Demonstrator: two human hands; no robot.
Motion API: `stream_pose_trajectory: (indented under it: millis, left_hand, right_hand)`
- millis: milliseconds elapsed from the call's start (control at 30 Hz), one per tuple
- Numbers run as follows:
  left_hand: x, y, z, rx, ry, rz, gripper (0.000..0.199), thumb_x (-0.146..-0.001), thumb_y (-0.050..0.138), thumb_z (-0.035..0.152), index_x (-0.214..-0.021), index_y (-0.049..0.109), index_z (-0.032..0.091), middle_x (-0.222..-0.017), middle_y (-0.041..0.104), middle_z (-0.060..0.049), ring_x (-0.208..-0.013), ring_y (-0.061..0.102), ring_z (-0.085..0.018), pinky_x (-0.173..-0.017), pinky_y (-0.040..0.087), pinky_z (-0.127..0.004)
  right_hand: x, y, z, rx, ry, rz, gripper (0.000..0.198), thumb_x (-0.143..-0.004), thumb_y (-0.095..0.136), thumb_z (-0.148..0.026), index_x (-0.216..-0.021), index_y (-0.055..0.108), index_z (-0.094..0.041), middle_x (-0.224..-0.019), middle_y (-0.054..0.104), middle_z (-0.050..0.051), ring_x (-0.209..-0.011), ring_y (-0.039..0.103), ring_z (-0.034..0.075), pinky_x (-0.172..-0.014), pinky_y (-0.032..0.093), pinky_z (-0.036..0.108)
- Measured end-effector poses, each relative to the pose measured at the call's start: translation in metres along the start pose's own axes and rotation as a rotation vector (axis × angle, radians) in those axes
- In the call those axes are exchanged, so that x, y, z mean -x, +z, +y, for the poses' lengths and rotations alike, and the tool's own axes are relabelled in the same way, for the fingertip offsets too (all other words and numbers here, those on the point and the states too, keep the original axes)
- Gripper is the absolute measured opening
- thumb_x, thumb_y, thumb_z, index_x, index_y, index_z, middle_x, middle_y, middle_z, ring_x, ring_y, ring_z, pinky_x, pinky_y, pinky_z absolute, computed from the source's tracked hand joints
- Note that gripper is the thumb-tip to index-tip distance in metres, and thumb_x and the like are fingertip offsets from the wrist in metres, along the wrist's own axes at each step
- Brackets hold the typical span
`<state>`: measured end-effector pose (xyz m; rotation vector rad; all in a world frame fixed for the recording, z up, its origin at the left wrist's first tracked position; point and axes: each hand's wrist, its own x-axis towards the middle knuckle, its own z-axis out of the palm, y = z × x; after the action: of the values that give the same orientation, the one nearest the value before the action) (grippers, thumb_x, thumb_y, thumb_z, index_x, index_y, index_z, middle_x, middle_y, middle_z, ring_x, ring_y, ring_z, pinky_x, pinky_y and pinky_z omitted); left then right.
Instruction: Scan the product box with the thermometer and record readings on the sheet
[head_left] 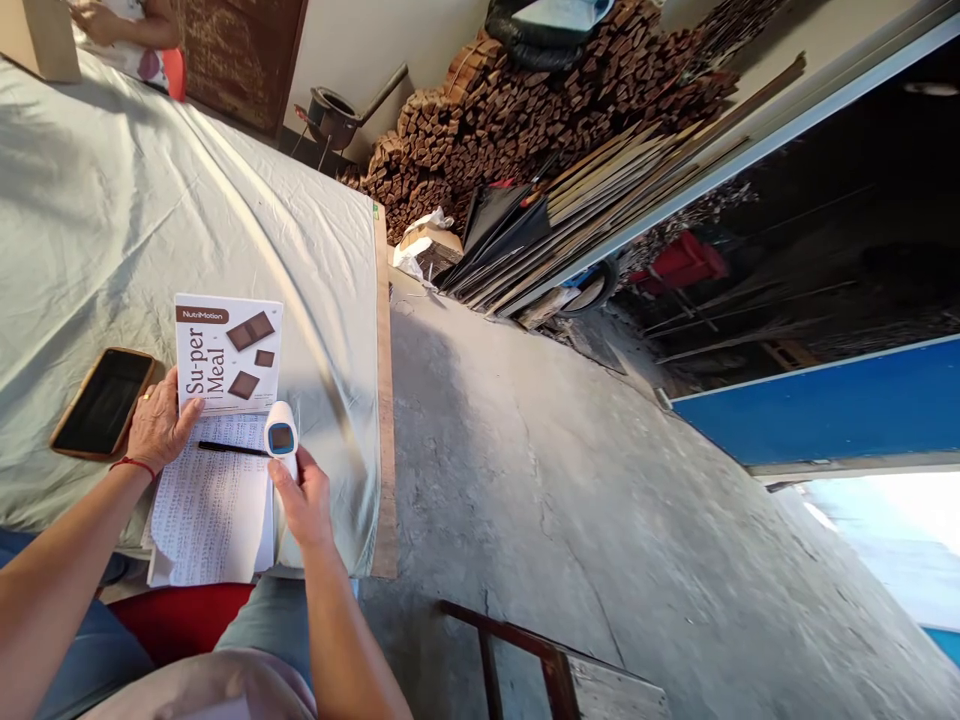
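Observation:
My right hand (306, 497) grips a white infrared thermometer (282, 430) by its handle, its small blue-edged screen facing up towards me. At the lower left corner of a white box printed "Su-per Meal" (228, 352), my left hand (159, 422) has its thumb on the front, and some fingers are hidden behind it. Below the box lie handwritten sheets (210, 520), with a black pen (232, 448) across them. A phone in a tan case (103, 403) rests on the cloth left of my left hand.
A pale cloth covers the table (165, 200), whose wooden edge (385, 400) runs along the right. A cardboard box (41, 40) stands at the far left, near another person's arm. Stacked firewood (450, 130) lines the wall. A wooden frame (525, 650) sits on the concrete floor.

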<state>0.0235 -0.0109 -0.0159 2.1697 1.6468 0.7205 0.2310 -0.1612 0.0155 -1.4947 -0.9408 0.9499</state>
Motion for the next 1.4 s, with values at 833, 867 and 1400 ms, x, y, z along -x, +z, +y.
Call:
stream_pose_trajectory:
  millis: [833,867,1400]
  left_hand:
    - [0.001,0.004,-0.005,0.009,0.041,0.022,0.083,-0.098,0.024,0.073,-0.148,0.048,0.011,-0.121,0.07,-0.021,-0.111,0.063,-0.038,-0.099,0.048,-0.051]
    - [0.001,0.004,-0.005,0.006,0.038,0.023,0.084,-0.097,0.024,0.073,-0.148,0.047,0.011,-0.122,0.069,-0.021,-0.111,0.063,-0.038,-0.099,0.048,-0.051]
    - [0.002,0.005,-0.004,-0.001,0.039,0.002,0.083,-0.097,0.022,0.073,-0.149,0.046,0.012,-0.123,0.068,-0.021,-0.112,0.063,-0.039,-0.098,0.047,-0.052]
  right_hand:
    - [-0.03,-0.004,0.052,1.026,-0.484,-0.088,0.017,-0.098,0.064,-0.018,-0.099,0.078,-0.027,-0.09,0.067,0.005,-0.091,0.061,0.024,-0.087,0.045,0.04]
    - [-0.031,-0.009,0.05,1.01,-0.509,-0.106,0.016,-0.099,0.063,-0.018,-0.099,0.076,-0.026,-0.09,0.067,0.005,-0.092,0.062,0.024,-0.088,0.046,0.04]
    - [0.019,0.024,0.075,0.232,-0.284,0.155,0.015,-0.091,0.057,-0.035,-0.085,0.064,-0.022,-0.067,0.064,-0.002,-0.057,0.058,0.015,-0.057,0.05,0.027]
